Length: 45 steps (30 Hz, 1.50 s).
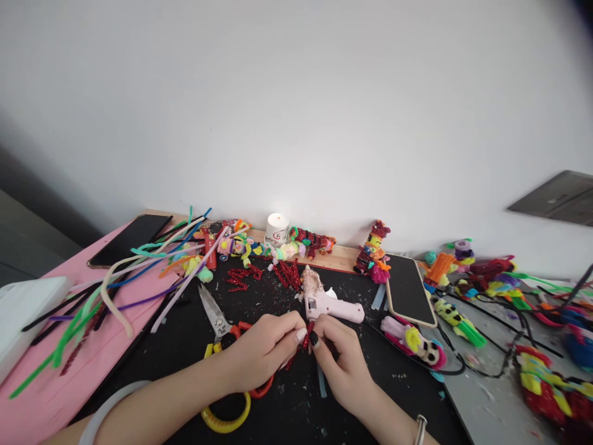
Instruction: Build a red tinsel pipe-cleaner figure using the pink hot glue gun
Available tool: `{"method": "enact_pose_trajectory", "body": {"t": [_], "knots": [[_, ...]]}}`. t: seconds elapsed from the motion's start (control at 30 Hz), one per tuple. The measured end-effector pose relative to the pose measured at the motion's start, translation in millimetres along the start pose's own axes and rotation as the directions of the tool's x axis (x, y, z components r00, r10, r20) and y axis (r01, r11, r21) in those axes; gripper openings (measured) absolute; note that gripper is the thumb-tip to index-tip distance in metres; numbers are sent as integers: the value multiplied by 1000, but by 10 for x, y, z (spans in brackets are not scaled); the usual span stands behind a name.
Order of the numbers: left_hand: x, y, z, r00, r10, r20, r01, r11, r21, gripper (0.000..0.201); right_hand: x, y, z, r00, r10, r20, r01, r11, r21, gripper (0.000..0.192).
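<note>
My left hand (264, 351) and my right hand (340, 355) meet over the black mat (185, 337), fingertips pinching a small red glitter pipe-cleaner piece (307, 332) between them. A pink glue gun (331, 303) lies just beyond the fingers. Scissors (217, 318) with red and yellow handles rest under and beside my left wrist. Several cut red glitter pieces (287, 273) lie scattered further back on the mat.
Loose coloured pipe cleaners (139, 272) spread over the pink board at left, by a dark phone (130, 240). A lit white candle (277, 229) stands at the wall with small pipe-cleaner figures. Another phone (409, 289) and more figures (491, 278) crowd the right.
</note>
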State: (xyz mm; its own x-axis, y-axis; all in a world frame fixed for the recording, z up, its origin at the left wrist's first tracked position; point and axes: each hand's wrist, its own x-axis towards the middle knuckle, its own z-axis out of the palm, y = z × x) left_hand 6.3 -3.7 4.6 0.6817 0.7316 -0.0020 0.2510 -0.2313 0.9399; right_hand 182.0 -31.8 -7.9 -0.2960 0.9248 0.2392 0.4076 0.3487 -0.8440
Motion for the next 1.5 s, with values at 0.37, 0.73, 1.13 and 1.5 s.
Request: {"method": "enact_pose_trajectory", "body": {"t": [0.37, 0.73, 1.13, 1.5], "knots": [[-4, -9, 13, 1000, 16, -19, -15, 997, 69, 22, -13, 7, -9, 1000, -4, -10, 4, 1000, 4, 22], [-6, 32, -22, 1000, -2, -11, 2, 998, 59, 22, -3, 10, 5, 1000, 0, -14, 0, 1000, -6, 22], [6, 5, 6, 999, 0, -41, 3, 998, 68, 25, -9, -33, -3, 1000, -22, 18, 23, 1000, -14, 22], [4, 35, -15, 999, 9, -35, -6, 997, 73, 23, 6, -27, -2, 999, -37, 29, 37, 999, 0, 20]]}}
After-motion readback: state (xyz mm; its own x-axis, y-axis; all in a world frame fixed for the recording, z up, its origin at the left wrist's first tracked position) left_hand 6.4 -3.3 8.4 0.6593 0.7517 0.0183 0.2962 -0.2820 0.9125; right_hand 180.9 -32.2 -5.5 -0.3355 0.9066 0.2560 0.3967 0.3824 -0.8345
